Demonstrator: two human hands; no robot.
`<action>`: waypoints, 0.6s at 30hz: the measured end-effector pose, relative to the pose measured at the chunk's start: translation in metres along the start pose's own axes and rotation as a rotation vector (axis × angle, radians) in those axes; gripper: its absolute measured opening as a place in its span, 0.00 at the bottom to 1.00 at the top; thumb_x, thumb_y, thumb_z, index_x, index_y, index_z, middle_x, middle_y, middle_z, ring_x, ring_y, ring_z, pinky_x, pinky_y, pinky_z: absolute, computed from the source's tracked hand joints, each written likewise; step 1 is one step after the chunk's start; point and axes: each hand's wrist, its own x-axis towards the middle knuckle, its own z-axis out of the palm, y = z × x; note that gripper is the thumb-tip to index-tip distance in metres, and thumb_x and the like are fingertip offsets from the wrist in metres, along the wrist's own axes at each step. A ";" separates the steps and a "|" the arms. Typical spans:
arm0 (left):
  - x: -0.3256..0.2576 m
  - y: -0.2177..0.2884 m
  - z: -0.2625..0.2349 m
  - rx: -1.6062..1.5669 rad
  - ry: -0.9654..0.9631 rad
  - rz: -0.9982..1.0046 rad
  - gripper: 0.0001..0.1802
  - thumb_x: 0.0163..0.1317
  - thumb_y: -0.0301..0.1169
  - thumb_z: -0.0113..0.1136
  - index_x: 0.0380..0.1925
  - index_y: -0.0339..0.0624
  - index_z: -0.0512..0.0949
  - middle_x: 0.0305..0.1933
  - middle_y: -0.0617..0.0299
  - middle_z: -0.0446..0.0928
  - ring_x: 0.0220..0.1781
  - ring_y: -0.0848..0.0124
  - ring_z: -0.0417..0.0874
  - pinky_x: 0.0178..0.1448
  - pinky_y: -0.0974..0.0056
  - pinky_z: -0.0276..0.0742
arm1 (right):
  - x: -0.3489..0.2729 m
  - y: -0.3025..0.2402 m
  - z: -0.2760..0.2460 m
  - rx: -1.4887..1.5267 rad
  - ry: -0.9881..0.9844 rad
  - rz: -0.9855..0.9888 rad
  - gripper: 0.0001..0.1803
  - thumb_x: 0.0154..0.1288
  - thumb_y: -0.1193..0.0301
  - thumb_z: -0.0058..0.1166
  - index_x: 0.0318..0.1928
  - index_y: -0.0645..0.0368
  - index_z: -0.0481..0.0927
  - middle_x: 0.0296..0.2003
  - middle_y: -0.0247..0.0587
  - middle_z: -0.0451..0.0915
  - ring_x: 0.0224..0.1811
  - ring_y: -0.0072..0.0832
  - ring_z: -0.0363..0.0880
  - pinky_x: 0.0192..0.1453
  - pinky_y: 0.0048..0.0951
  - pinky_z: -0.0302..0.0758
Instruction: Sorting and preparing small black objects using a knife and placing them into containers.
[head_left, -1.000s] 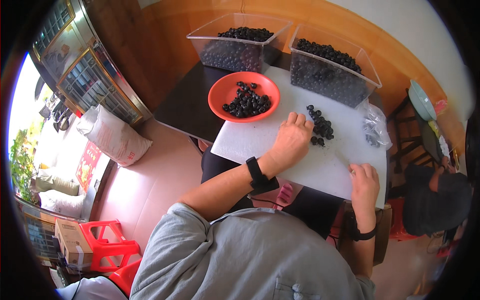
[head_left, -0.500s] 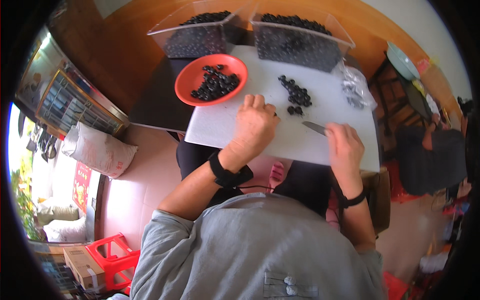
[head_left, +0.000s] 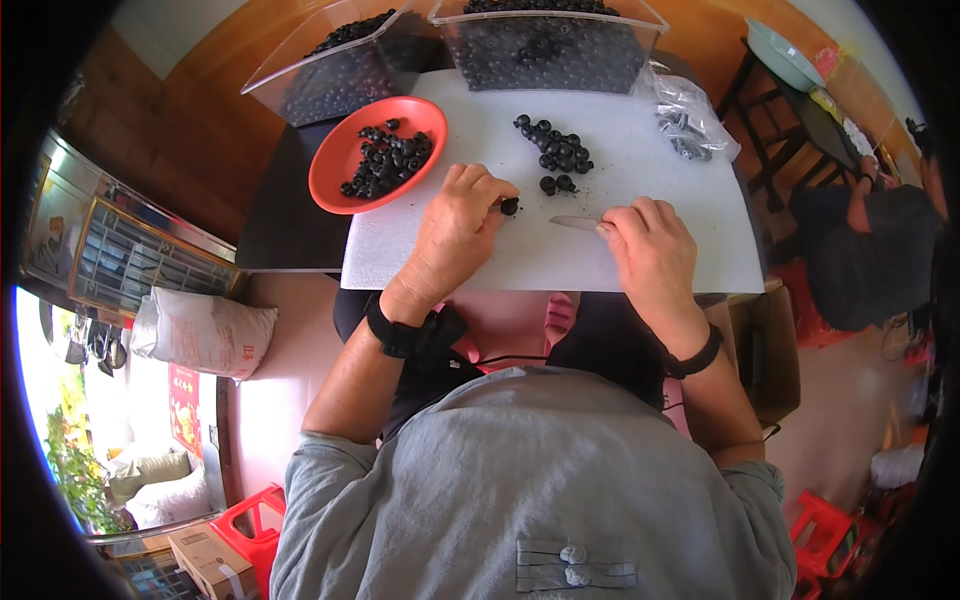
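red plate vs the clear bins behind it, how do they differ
The red plate is round, shallow and opaque; the clear bins are deep, boxy and see-through. The plate holds a loose scatter of dark fruits; the bins are filled much fuller. The plate sits beside the white board; the bins stand behind it. Both hold the same small dark round fruits.

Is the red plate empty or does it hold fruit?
Holds fruit: the red plate carries a heap of small dark fruits, with bare rim showing on its left.

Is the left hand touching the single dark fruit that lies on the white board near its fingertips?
Touching. In the head view, the left hand has its fingertips closed on the single dark fruit, with no gap between them, on the white board.
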 end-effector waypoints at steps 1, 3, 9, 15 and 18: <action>0.001 0.000 0.001 -0.002 -0.005 0.002 0.16 0.55 0.14 0.62 0.44 0.38 0.84 0.39 0.55 0.77 0.45 0.54 0.78 0.48 0.54 0.77 | -0.001 0.001 -0.001 0.031 0.025 0.008 0.06 0.67 0.68 0.65 0.38 0.53 0.81 0.32 0.35 0.77 0.35 0.39 0.78 0.38 0.40 0.75; 0.003 0.001 0.001 0.031 0.004 0.040 0.14 0.56 0.15 0.63 0.43 0.38 0.84 0.39 0.55 0.77 0.45 0.54 0.77 0.48 0.53 0.76 | -0.001 0.003 -0.002 0.061 0.051 0.019 0.05 0.67 0.69 0.64 0.37 0.53 0.81 0.32 0.35 0.77 0.34 0.39 0.78 0.38 0.40 0.75; 0.007 0.010 0.013 0.234 0.042 0.080 0.14 0.57 0.18 0.65 0.43 0.39 0.85 0.40 0.55 0.77 0.46 0.53 0.77 0.48 0.52 0.77 | 0.010 0.003 -0.006 0.174 0.032 0.090 0.04 0.70 0.71 0.61 0.37 0.54 0.79 0.32 0.36 0.79 0.33 0.40 0.79 0.37 0.41 0.75; 0.003 0.022 0.007 -0.161 0.052 -0.088 0.13 0.63 0.19 0.64 0.48 0.38 0.85 0.42 0.56 0.81 0.45 0.59 0.80 0.47 0.57 0.81 | 0.011 -0.007 -0.003 0.364 0.044 0.204 0.05 0.71 0.70 0.62 0.37 0.56 0.80 0.30 0.38 0.82 0.31 0.39 0.82 0.34 0.40 0.75; 0.001 0.031 -0.001 -0.784 -0.036 -0.424 0.13 0.69 0.20 0.61 0.52 0.35 0.84 0.43 0.58 0.83 0.41 0.70 0.81 0.46 0.65 0.80 | 0.013 -0.012 0.005 0.418 0.072 0.174 0.06 0.71 0.69 0.62 0.37 0.56 0.80 0.29 0.38 0.82 0.30 0.39 0.82 0.33 0.39 0.76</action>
